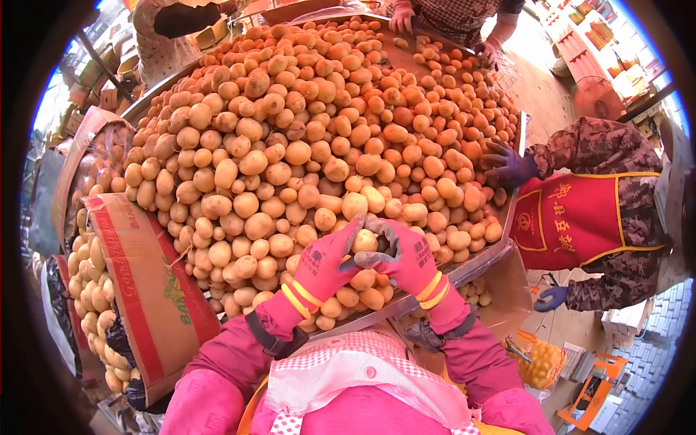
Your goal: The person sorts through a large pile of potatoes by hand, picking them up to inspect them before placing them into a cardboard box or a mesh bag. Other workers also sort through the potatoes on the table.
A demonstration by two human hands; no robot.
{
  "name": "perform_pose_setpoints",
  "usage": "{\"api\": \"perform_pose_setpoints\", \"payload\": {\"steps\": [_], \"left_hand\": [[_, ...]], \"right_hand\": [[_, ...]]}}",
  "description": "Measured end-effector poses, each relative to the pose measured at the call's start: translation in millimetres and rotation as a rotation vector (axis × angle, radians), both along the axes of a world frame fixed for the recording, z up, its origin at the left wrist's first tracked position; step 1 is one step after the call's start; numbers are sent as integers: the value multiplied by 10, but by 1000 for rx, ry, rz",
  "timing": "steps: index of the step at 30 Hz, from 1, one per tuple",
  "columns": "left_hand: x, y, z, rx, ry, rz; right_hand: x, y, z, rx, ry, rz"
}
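Observation:
A small round potato [365, 241] sits between my two hands, at the near edge of a large heap of potatoes [283, 152]. My left hand [331, 255], in a pink glove with grey fingertips, curls round its left side. From the right, my right hand [401, 254], gloved the same way, closes round it with thumb and fingers. Both hands meet at the fingertips above the potato. Loose potatoes lie just beyond and below my hands on the table's metal edge [406, 303].
A cardboard box [156, 290] with potatoes stands at left. At right, a co-worker in a red apron [573, 217] rests a gloved hand [510, 164] by the heap. Other people stand at the far side. A net bag of potatoes [540, 362] and an orange frame [593, 391] are lower right.

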State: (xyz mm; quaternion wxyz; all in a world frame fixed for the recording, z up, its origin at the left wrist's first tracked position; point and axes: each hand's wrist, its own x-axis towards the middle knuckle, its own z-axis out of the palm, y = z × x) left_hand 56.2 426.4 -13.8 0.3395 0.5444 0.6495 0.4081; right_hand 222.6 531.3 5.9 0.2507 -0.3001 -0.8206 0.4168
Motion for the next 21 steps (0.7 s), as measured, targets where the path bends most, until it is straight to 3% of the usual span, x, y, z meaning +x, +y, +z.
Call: {"api": "perform_pose_setpoints", "payload": {"steps": [2, 3, 4, 5, 8, 10, 12, 16, 18, 19, 20, 21], "left_hand": [[108, -73, -46, 3, 35, -8], [161, -129, -67, 5, 57, -6], [202, -178, -98, 7, 69, -1], [240, -230, -127, 5, 72, 0], [319, -366, -133, -21, -55, -18], [371, -414, -85, 30, 1, -8], [401, -418, -44, 87, 61, 12], [326, -314, -20, -12, -72, 4], [267, -121, 11, -45, -90, -11], [244, -20, 64, -16, -409, 150], [206, 40, 102, 23, -722, 307], [139, 85, 175, 79, -686, 406]], "right_hand": [[132, -75, -180, -726, 139, -34], [119, -89, -198, -504, 211, 29], [152, -227, -130, -272, 109, -25], [153, -324, -216, -225, 59, -62], [202, -514, -255, -200, -7, -122], [235, -629, -315, -229, -27, -122], [235, -682, -461, -53, 56, -157], [208, -585, -600, -156, 230, -195], [284, -249, -874, 26, -19, -99], [361, 29, -898, 30, -20, -106], [476, 403, -906, 82, -39, -337], [568, 784, -869, 121, -68, -550]]}}
